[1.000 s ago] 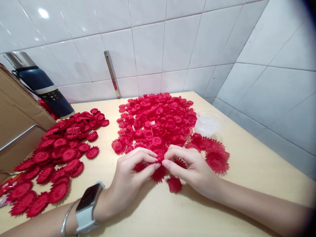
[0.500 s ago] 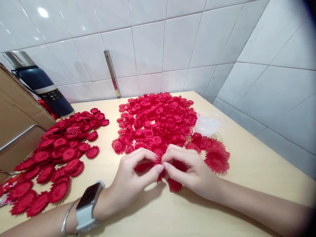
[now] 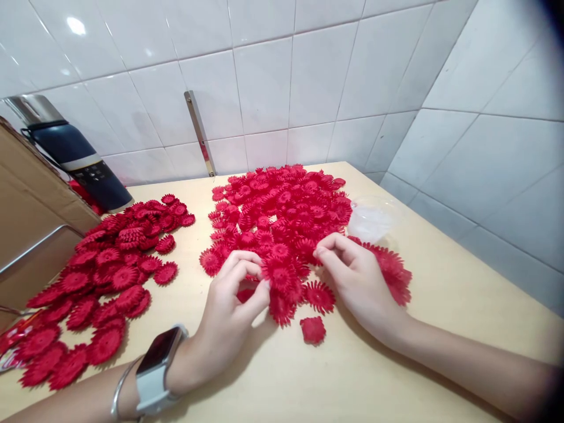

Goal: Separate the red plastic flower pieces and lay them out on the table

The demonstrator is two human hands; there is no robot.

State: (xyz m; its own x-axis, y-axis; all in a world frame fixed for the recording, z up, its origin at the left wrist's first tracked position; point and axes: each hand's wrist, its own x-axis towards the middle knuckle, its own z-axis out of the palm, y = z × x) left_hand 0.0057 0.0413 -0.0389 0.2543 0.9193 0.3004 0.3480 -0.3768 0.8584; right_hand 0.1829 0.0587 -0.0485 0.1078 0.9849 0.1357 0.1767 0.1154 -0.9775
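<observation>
Left hand (image 3: 233, 299) is pinching a red fringed flower (image 3: 279, 277) at its left edge between thumb and fingers, holding it just in front of the main pile (image 3: 286, 202) of similar flowers on the bench (image 3: 445, 282). Right hand (image 3: 359, 282) is hovering to its right, thumb and index fingertips almost meeting beside the pile's near edge; can't tell if they're gripping a petal. A loose flower (image 3: 320, 296) and a small red piece (image 3: 312, 331) are lying between the hands, while a second heap (image 3: 110, 255) is sitting left, near the cardboard box (image 3: 35, 188) and flask (image 3: 90, 155).
</observation>
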